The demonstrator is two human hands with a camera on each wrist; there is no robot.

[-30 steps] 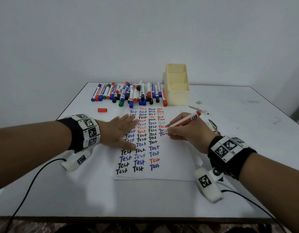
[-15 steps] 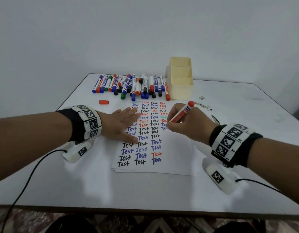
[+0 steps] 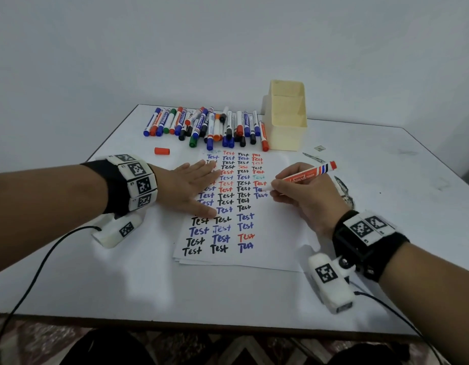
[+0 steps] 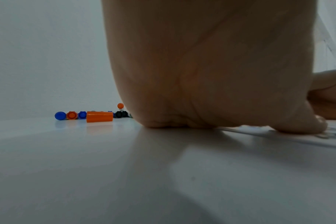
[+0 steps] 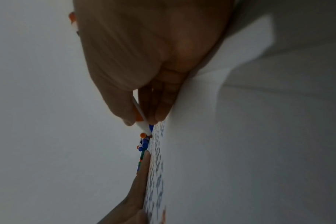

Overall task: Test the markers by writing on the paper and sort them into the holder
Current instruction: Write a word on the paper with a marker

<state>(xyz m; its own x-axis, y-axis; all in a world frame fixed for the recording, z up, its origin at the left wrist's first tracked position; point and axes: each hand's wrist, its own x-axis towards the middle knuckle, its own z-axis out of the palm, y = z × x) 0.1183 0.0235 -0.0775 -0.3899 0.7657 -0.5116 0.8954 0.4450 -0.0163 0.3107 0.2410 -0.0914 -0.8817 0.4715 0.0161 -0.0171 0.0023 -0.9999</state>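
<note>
A white sheet of paper covered with rows of "Test" in several colours lies mid-table. My left hand lies flat on its left part, fingers straight. My right hand grips an uncapped orange marker in a writing hold, its tip touching the paper at the right column; the wrist view shows the same marker between thumb and fingers. Its loose orange cap lies left of the paper, also seen as the cap in the left wrist view. A cream holder stands at the back.
A row of several capped markers lies along the far side, left of the holder. Small scraps and dark smudges mark the white table to the right. Sensor cables run off both wrists toward the near edge.
The marker has tilted and its tip has moved slightly along the right column of writing. The left hand has stayed flat on the paper. The head view has shifted a little.
</note>
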